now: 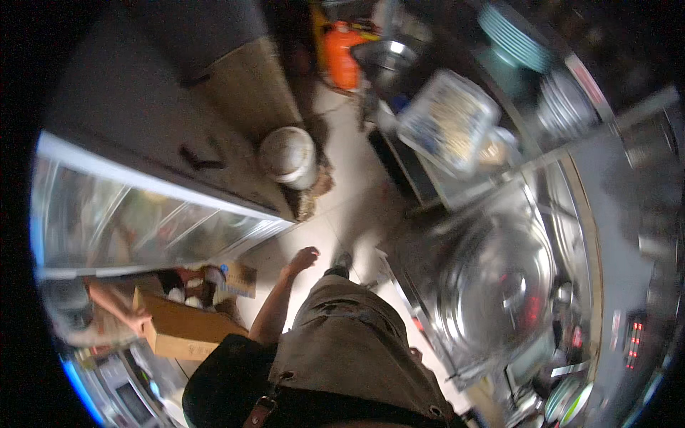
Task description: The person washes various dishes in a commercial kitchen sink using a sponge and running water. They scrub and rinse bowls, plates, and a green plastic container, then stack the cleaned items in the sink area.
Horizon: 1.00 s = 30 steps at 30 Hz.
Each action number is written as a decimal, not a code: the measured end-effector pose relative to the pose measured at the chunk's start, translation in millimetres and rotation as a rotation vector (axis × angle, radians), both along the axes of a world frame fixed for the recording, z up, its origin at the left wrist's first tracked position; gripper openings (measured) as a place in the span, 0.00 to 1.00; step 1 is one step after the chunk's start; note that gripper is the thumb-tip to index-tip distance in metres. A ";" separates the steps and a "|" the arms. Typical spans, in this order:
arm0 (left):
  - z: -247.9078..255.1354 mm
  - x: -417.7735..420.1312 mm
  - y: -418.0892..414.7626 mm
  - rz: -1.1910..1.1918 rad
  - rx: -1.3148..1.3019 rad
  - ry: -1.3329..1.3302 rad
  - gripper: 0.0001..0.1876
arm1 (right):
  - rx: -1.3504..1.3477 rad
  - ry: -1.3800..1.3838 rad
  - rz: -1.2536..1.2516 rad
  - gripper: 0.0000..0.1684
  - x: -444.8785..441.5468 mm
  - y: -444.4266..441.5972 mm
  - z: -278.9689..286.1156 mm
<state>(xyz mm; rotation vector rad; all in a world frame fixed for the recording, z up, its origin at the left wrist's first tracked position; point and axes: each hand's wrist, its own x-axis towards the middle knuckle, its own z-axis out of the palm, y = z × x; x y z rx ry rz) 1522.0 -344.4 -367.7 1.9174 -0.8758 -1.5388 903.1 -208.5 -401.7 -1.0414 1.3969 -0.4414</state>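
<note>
My left hand (pixel 305 259) hangs over the pale tiled floor (pixel 345 125), left of my apron (pixel 348 348). Its fingers look loosely curled, and I see nothing in them, though blur hides whether they are fully closed. A small patch of my right hand (pixel 416 353) shows at the apron's right edge; the rest is hidden behind the cloth. On my right, nearest that hand, is a steel counter with a large round shiny metal pan or lid (pixel 495 289). A dark shoe (pixel 342 261) shows below the apron.
At left another person's hand (pixel 140 321) grips a cardboard box (pixel 187 329), close to my elbow. A glass-fronted display cabinet (pixel 160 219) stands beyond. A white bucket (pixel 289 155) and an orange container (pixel 342 56) edge the walkway. A clear plastic tub (pixel 449 120) and stacked plates (pixel 514 40) sit at right.
</note>
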 end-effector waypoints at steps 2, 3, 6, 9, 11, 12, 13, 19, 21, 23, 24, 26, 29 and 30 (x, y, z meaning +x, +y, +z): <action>10.1 17.1 0.9 -0.054 -0.051 -0.165 0.06 | 0.059 -0.111 -0.038 0.15 -8.1 -2.7 -44.7; 12.9 14.1 -28.8 -0.076 0.001 -0.231 0.07 | 0.088 -0.180 -0.137 0.15 -12.5 -25.8 -46.7; 0.4 57.1 -67.3 -0.072 -0.078 -0.128 0.06 | 0.419 -0.564 -0.463 0.15 74.3 -80.5 1.1; -39.9 70.5 -36.5 0.228 0.262 0.267 0.05 | 0.724 -0.641 -0.599 0.15 72.6 -92.9 75.3; -49.2 109.9 -9.4 0.193 0.362 0.611 0.06 | 0.574 -0.243 -0.380 0.18 85.1 -74.0 141.6; -51.0 122.2 -8.2 0.248 0.476 0.695 0.07 | 0.515 -0.033 -0.281 0.20 92.2 -67.4 178.3; -53.6 132.2 -15.6 0.228 0.549 0.658 0.08 | 0.519 0.095 -0.299 0.17 65.2 -46.2 166.2; -51.2 85.3 -18.9 0.166 0.691 0.851 0.14 | 0.295 1.509 -0.430 0.08 -151.7 94.9 110.4; -56.0 43.9 -43.1 -0.054 0.649 0.085 0.14 | -0.195 1.524 -0.487 0.09 -199.3 89.4 114.2; -25.4 53.6 -75.3 -0.098 0.595 0.323 0.15 | -0.370 0.653 -1.119 0.15 -190.0 35.8 94.6; -3.3 63.4 -95.0 -0.101 0.575 0.481 0.15 | -0.097 0.756 -0.935 0.22 -173.7 -17.3 103.7; 6.9 4.9 -110.1 -0.226 0.407 0.064 0.16 | 0.019 1.067 -0.817 0.26 -184.6 -31.4 124.0; 46.4 -54.7 -127.0 -0.352 0.314 0.028 0.17 | -0.129 1.320 -0.987 0.28 -192.3 -24.4 134.2; 50.5 -48.1 -124.7 -0.386 0.312 0.024 0.18 | -0.238 1.357 -1.057 0.30 -196.8 -26.6 132.3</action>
